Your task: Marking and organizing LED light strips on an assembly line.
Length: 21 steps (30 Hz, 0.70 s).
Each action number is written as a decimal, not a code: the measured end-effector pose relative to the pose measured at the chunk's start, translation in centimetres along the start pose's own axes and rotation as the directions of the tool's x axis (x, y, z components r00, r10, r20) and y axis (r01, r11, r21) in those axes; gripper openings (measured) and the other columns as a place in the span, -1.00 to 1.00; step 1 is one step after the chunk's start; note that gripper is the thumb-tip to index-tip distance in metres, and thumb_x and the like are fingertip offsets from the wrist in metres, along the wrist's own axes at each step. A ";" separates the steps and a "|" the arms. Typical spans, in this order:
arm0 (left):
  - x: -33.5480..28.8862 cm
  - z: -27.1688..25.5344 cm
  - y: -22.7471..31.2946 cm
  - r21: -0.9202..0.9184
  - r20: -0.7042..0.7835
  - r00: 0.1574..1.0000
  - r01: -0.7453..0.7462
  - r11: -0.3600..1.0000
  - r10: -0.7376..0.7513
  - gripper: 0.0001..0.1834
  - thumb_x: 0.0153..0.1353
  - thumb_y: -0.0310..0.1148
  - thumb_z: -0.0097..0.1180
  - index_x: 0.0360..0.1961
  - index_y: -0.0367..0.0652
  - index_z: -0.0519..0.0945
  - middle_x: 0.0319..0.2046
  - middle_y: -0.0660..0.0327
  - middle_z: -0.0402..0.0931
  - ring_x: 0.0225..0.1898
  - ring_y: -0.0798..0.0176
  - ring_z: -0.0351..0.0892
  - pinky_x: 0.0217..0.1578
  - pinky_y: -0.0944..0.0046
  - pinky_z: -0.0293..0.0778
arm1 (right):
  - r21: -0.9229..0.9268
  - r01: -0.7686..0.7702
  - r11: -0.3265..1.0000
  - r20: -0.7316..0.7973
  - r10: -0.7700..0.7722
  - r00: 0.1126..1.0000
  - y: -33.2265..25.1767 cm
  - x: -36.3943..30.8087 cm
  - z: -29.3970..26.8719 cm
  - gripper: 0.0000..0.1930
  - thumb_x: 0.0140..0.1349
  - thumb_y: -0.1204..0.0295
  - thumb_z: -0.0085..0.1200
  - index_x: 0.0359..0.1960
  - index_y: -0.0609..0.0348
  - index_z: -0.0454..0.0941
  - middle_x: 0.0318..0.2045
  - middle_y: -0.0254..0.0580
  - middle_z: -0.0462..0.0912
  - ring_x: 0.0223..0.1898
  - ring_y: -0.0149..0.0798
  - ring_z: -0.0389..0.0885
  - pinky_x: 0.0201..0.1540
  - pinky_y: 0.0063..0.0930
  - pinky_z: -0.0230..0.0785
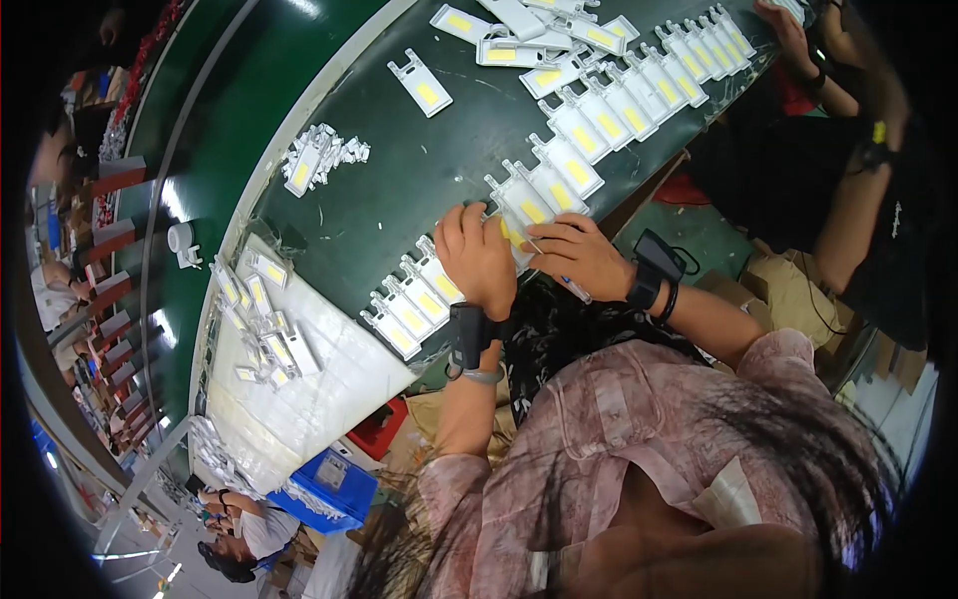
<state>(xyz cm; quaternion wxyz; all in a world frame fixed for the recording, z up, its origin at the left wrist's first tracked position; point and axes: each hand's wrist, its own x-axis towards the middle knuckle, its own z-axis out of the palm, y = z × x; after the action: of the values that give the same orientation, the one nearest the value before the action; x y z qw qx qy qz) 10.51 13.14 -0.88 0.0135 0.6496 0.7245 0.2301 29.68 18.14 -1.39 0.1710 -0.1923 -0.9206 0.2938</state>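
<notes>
A long slanting row of flat white light modules (575, 128), each with a yellow strip and prongs at one end, lies along the near edge of the green table. Over the row, the bent fingers of my left hand (477, 262) close on one white module (511, 228), partly covering it. Just to the right, my right hand (581, 256) grips a slim pen-like tool (573, 288); its thin end points toward that same module. The module's prongs are hidden by my fingers.
Loose modules (539, 45) are heaped at the far side, and one lies alone (421, 84). Small white parts (329, 152) form a pile at left. More modules (261, 309) rest on a white sheet (299, 404). A blue bin (329, 489) stands below; a co-worker's arm (843, 215) is at right.
</notes>
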 end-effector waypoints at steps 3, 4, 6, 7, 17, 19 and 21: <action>-0.8 0.6 -0.2 0.052 -0.006 1.000 -0.011 0.999 0.011 -0.73 -0.07 -0.46 0.22 -0.25 -0.16 0.68 -0.02 0.19 0.54 0.13 -0.05 0.41 0.17 -0.11 0.31 | 0.017 -0.014 1.000 0.006 0.014 1.000 -0.2 0.1 -0.1 -0.73 0.15 0.46 0.18 -0.08 -0.01 0.58 0.13 -0.37 0.61 0.29 -0.23 0.44 0.31 -0.13 0.16; -1.1 0.8 -0.3 0.050 -0.005 1.000 -0.009 0.999 0.009 -0.73 -0.07 -0.46 0.22 -0.25 -0.16 0.68 -0.02 0.19 0.54 0.13 -0.05 0.41 0.17 -0.11 0.31 | 0.015 -0.023 1.000 0.012 0.022 1.000 -0.2 0.1 -0.2 -0.73 0.15 0.47 0.17 -0.08 -0.01 0.58 0.14 -0.37 0.61 0.29 -0.24 0.45 0.31 -0.13 0.17; -1.4 1.1 -0.3 0.096 -0.003 1.000 -0.026 0.995 0.027 -0.70 -0.04 -0.44 0.22 -0.19 -0.13 0.67 0.00 0.21 0.54 0.15 -0.05 0.40 0.20 -0.14 0.28 | 0.016 -0.017 1.000 0.002 0.017 1.000 0.0 0.0 -0.3 -0.72 0.16 0.47 0.17 -0.06 -0.01 0.58 0.14 -0.37 0.61 0.30 -0.24 0.44 0.31 -0.13 0.17; -1.6 1.0 -0.1 0.092 -0.003 1.000 -0.024 0.995 0.024 -0.70 -0.04 -0.44 0.22 -0.19 -0.13 0.67 0.00 0.21 0.54 0.15 -0.05 0.40 0.20 -0.14 0.28 | 0.015 -0.011 1.000 -0.010 0.011 1.000 0.1 -0.1 -0.3 -0.71 0.16 0.48 0.17 -0.05 -0.02 0.58 0.15 -0.36 0.61 0.30 -0.24 0.44 0.31 -0.13 0.17; -3.5 0.4 0.5 0.086 0.163 0.976 0.135 0.987 -0.147 -0.41 0.05 -0.32 0.24 0.18 -0.15 0.54 0.36 0.19 0.29 0.33 -0.07 0.26 0.32 -0.21 0.09 | 0.332 -0.199 0.922 -0.058 0.231 0.971 -0.3 3.3 -2.1 -0.79 0.30 0.51 0.14 -0.05 0.25 0.58 -0.22 -0.19 0.61 -0.18 -0.22 0.60 -0.07 -0.40 0.41; -3.4 0.0 0.6 0.057 0.191 0.972 0.127 0.990 -0.135 -0.49 0.16 -0.35 0.15 0.19 -0.14 0.52 0.34 0.18 0.32 0.30 -0.05 0.28 0.30 -0.20 0.09 | 0.510 -0.285 0.811 -0.080 0.375 0.923 -0.2 3.9 -1.5 -0.84 0.29 0.56 0.15 -0.11 0.27 0.61 -0.30 -0.04 0.63 -0.31 -0.09 0.59 -0.26 -0.40 0.41; -3.0 0.5 0.4 0.035 0.150 0.980 0.128 0.991 -0.132 -0.50 0.18 -0.35 0.12 0.18 -0.15 0.52 0.33 0.17 0.33 0.31 -0.04 0.28 0.30 -0.19 0.09 | 0.583 -0.301 0.755 -0.064 0.412 0.909 0.5 4.5 -0.2 -0.90 0.34 0.52 0.10 -0.17 0.27 0.59 -0.33 -0.03 0.63 -0.36 -0.10 0.60 -0.26 -0.38 0.42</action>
<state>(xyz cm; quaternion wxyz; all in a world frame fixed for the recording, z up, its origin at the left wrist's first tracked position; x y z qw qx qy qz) 11.50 10.49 -2.01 0.0757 0.6166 0.7651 0.1694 26.02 20.68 -0.60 0.2466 -0.3328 -0.7189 0.5583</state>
